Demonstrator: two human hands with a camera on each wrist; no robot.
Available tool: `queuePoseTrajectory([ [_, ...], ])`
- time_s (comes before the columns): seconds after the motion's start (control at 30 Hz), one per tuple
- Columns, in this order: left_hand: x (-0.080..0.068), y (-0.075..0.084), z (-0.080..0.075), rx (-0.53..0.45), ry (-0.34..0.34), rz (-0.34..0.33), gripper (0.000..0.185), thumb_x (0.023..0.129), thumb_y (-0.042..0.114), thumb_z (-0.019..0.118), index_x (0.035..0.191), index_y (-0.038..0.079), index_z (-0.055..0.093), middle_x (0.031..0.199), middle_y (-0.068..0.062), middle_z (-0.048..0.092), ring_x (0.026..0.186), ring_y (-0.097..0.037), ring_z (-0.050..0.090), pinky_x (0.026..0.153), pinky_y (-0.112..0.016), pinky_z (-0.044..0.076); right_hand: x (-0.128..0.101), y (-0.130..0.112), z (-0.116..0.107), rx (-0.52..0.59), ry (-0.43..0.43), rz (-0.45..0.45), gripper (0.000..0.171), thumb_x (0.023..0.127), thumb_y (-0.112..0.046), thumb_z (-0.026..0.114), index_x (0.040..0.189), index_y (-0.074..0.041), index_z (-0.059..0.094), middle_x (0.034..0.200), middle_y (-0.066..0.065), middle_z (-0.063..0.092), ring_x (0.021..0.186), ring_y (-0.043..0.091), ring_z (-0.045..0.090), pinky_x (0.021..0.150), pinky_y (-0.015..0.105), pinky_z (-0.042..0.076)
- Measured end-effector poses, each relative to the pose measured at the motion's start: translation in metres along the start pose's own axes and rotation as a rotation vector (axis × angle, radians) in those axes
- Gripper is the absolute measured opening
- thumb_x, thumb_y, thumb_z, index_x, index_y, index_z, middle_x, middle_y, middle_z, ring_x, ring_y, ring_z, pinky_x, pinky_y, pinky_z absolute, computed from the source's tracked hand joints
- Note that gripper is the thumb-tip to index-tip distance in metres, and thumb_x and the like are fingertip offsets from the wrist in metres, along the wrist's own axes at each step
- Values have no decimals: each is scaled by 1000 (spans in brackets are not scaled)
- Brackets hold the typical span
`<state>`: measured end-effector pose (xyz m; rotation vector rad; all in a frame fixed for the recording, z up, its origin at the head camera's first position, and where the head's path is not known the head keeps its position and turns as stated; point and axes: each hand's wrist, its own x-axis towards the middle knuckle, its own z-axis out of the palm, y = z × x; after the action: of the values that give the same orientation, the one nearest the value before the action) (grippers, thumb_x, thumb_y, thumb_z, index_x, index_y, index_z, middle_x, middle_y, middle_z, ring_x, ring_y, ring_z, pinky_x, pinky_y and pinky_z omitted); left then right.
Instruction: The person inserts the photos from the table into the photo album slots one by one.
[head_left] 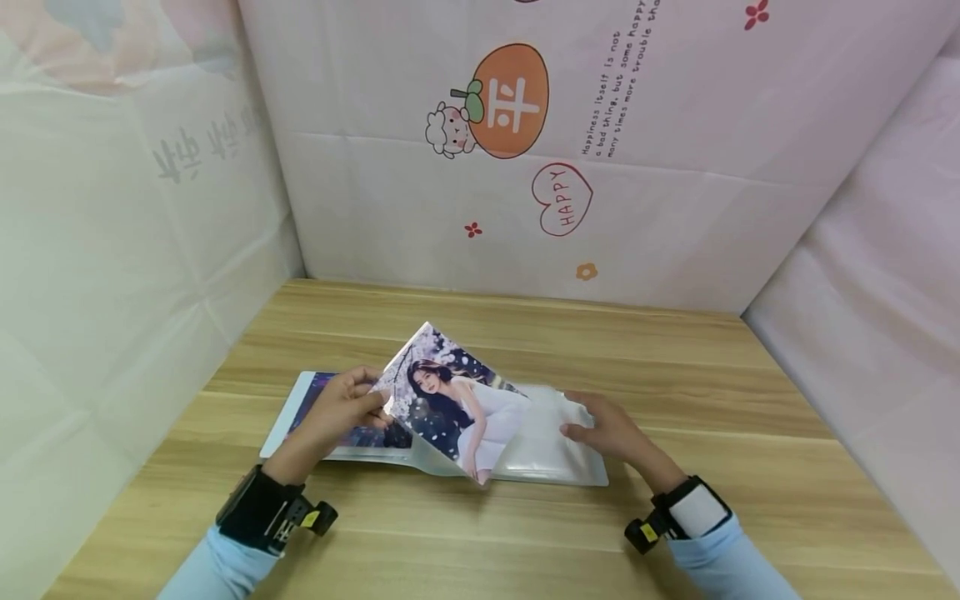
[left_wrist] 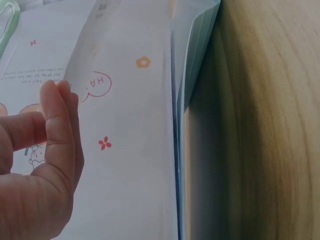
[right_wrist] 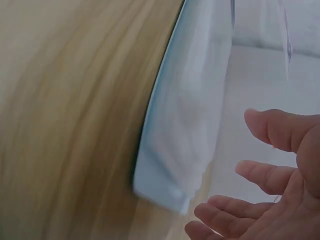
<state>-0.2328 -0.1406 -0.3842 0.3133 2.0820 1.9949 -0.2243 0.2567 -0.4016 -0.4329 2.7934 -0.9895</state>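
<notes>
Pale wood-grain table (head_left: 675, 400), white album (head_left: 585, 475) with clear sleeves, purple-and-white photo (head_left: 450, 400), white backdrop (head_left: 675, 167) with orange fruit, red flowers, light blue sleeves (head_left: 720, 567)

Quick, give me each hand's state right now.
Left hand: holds the raised photo page of the album.
Right hand: open, fingers resting on the clear sleeve page.

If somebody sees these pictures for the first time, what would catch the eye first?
Probably the glossy photo page of a woman in white, raised at mid-table from the open plastic-sleeved photo album. The left hand holds its edge; the right hand rests on the clear right-hand pages. Behind, an orange cartoon persimmon decorates the backdrop.
</notes>
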Motion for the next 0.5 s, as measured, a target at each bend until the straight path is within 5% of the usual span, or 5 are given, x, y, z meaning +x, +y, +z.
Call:
queuePoseTrajectory([
  [0.23, -1, -1, -3, 14, 32, -35, 30, 92, 2, 53, 117, -11, 42, 72, -12, 65, 63, -19, 64, 62, -33, 54, -1, 26, -8, -4, -57, -1, 61, 83, -21, 70, 130, 10, 46, 130, 31, 43, 120, 47, 38, 94, 57, 33],
  [0.5, -3, -3, -5, 4, 43, -34, 29, 92, 1, 53, 115, -12, 41, 72, -11, 64, 62, -17, 64, 61, -32, 54, -3, 28, -2, -110, -106, -26, 59, 75, -15, 76, 124, 8, 53, 123, 37, 44, 115, 51, 39, 91, 58, 35],
])
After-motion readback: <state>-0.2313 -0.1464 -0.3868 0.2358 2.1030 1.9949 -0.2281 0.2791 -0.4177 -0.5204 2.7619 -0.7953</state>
